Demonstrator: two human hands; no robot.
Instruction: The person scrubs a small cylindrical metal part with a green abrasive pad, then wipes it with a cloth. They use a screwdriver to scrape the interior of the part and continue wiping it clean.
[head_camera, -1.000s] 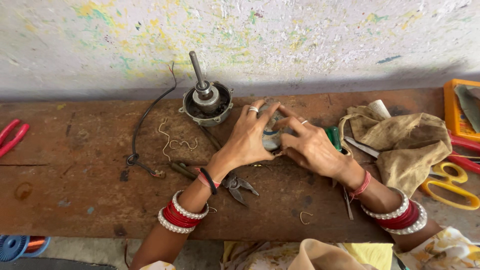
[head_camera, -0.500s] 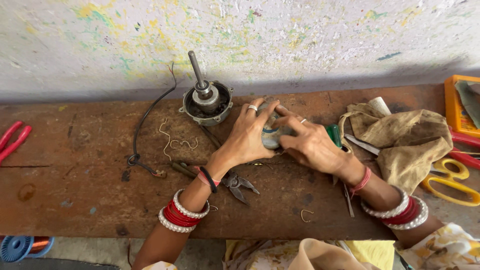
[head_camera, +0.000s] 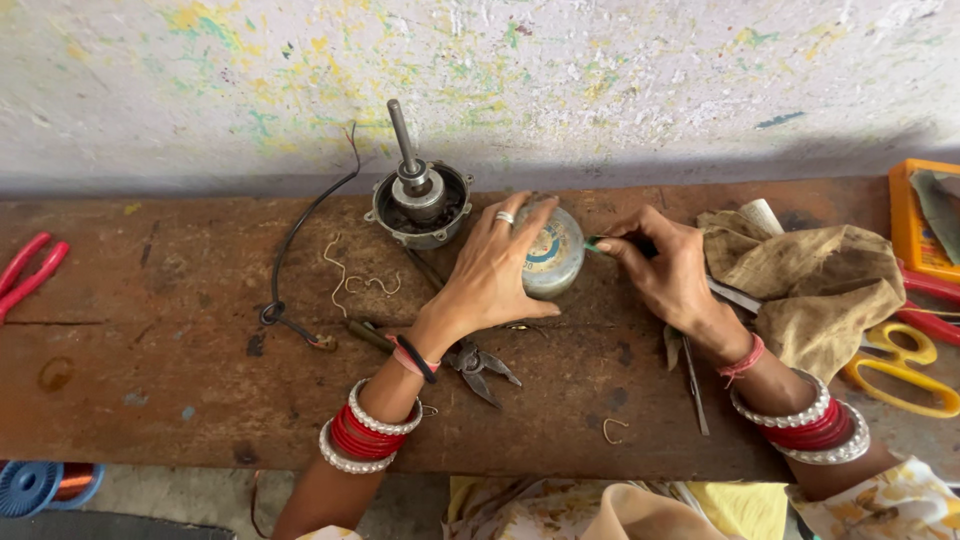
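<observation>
My left hand (head_camera: 495, 270) rests on a round grey metal motor cover (head_camera: 551, 254) with a blue and white label, steadying it on the brown wooden bench (head_camera: 160, 340). My right hand (head_camera: 665, 270) pinches a thin green-handled tool (head_camera: 592, 245) whose tip touches the cover's right edge. Just behind the left hand stands a motor housing (head_camera: 420, 205) with an upright steel shaft. A black cable (head_camera: 300, 235) runs from it to the left.
Small pliers (head_camera: 478, 362) lie under my left wrist. A beige cloth (head_camera: 815, 290) lies on the right, with yellow scissors (head_camera: 905, 375), an orange tray (head_camera: 922, 220) and red handles beyond. Red pliers (head_camera: 30, 270) sit far left; a blue spool (head_camera: 30, 487) lies on the floor.
My hands have spread apart: the cover now shows between them, with the left hand on top of it and the right hand drawn to its right edge with the tool.
</observation>
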